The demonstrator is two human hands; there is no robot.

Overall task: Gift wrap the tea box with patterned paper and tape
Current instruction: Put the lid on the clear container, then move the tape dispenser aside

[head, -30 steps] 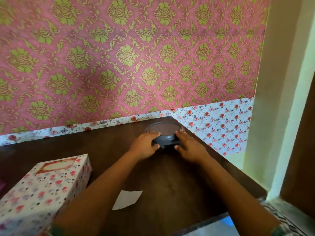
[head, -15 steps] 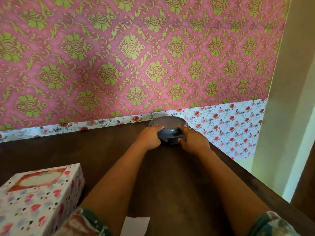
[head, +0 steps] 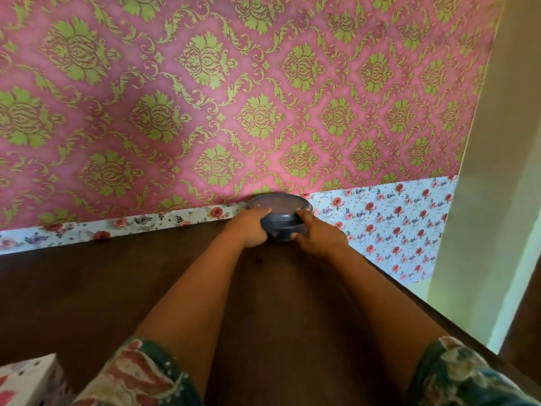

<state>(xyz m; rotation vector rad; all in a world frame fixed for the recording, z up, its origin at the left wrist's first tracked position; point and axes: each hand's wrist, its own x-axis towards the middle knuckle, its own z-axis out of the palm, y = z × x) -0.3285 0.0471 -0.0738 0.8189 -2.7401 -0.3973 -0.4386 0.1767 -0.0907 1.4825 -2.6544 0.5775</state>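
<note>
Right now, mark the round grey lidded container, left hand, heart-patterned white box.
round grey lidded container [head: 278, 205]: head view, lid top.
left hand [head: 248, 227]: head view, back of hand.
heart-patterned white box [head: 29, 382]: head view, visible side face.

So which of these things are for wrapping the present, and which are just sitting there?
For the job: patterned box, bottom left; round grey tub, gripped by left hand and right hand (contents hidden, so perhaps).
Just there: brown table; pink wallpaper; flowery border.

Head view, forward-down over table [head: 87, 288], near wall [head: 205, 98]
</note>
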